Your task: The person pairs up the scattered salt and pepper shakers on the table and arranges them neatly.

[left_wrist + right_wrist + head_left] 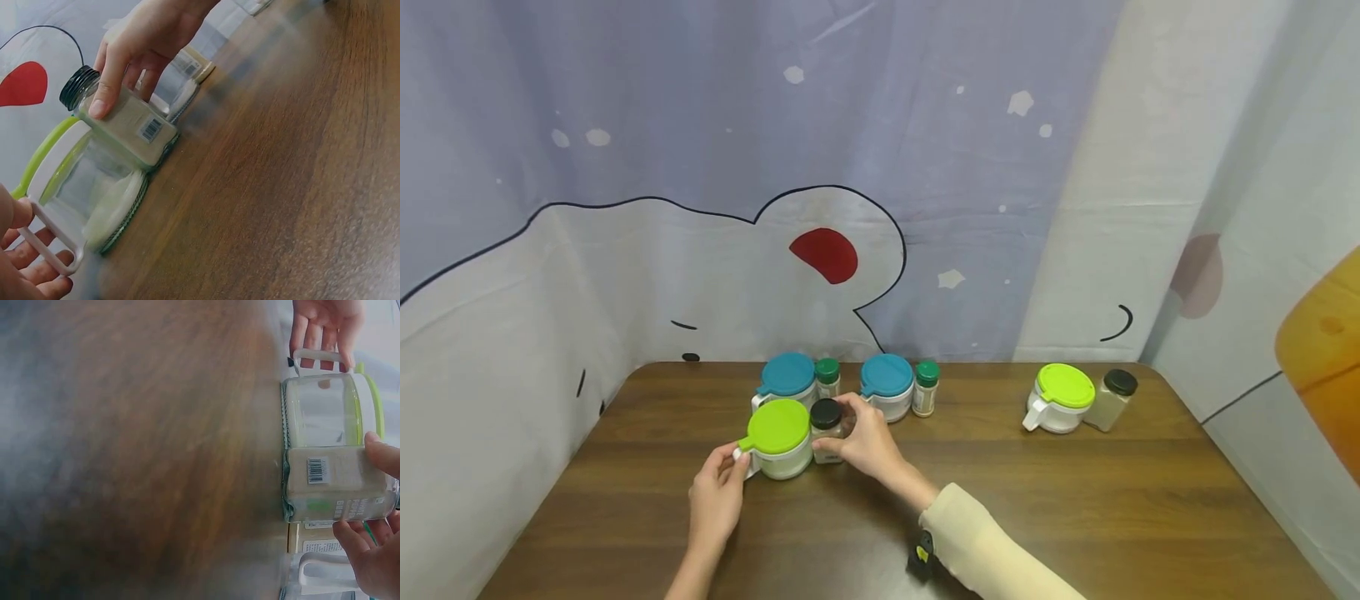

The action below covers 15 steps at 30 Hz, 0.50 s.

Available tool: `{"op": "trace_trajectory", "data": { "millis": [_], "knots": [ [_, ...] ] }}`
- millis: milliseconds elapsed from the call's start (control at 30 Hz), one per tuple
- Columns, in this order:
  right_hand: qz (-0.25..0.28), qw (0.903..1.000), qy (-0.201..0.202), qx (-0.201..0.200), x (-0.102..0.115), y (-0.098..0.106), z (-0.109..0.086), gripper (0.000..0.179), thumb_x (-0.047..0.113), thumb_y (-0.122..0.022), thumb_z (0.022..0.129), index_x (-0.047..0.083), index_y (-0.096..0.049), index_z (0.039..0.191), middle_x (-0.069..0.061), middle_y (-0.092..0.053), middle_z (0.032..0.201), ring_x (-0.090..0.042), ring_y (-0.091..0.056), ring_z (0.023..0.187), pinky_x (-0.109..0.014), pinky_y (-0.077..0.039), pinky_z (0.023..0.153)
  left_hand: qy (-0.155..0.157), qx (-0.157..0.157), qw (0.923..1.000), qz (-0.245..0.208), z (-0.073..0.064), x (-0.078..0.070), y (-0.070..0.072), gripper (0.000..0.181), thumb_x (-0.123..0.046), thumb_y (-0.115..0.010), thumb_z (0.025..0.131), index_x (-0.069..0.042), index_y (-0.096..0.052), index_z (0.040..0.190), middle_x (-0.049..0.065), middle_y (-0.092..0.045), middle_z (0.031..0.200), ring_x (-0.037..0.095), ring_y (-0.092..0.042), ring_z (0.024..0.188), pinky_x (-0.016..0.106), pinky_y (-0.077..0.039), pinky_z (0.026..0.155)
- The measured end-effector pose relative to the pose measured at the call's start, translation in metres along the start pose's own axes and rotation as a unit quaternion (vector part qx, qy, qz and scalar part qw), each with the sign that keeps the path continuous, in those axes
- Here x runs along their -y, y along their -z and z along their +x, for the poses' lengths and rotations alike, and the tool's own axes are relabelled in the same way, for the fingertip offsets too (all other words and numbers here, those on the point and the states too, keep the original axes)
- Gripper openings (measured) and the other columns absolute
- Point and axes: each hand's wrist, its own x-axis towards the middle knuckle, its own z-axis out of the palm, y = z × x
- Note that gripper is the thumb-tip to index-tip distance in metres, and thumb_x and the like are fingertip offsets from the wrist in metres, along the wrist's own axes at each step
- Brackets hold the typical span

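A glass seasoning jar with a lime-green lid (778, 427) stands on the table at left of centre. My left hand (715, 498) pinches its white side handle (53, 240) between thumb and fingers. Directly right of it, a square spice bottle with a black cap (827, 413) stands upright, close against the seasoning jar. My right hand (871, 443) grips this bottle, thumb on the near side and fingers on the far side. In the right wrist view a barcode label (317, 470) shows on the bottle, which holds pale powder.
Behind stand two blue-lidded seasoning jars (787, 375) and two small green-capped shakers (927, 375). Far right are another lime-lidded jar (1064, 387) and a tilted-looking black-capped bottle (1118, 385). A printed curtain (955, 208) hangs behind the wooden table (1000, 500).
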Motion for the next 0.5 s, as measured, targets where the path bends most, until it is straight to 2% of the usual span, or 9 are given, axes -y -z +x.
{"op": "trace_trajectory", "data": {
  "millis": [500],
  "knots": [
    [-0.005, 0.9999, -0.015, -0.003, 0.0031, 0.0016, -0.0026, 0.056, 0.020, -0.088, 0.068, 0.005, -0.059, 0.114, -0.007, -0.072, 0.100, -0.016, -0.065, 0.085, -0.018, -0.051, 0.072, -0.001, 0.019, 0.9998, 0.010, 0.0019, -0.0013, 0.0009, 0.037, -0.020, -0.046, 0.102, 0.002, -0.050, 0.131, 0.028, -0.055, 0.130, 0.040, -0.054, 0.123, 0.048, -0.045, 0.102]
  ]
}}
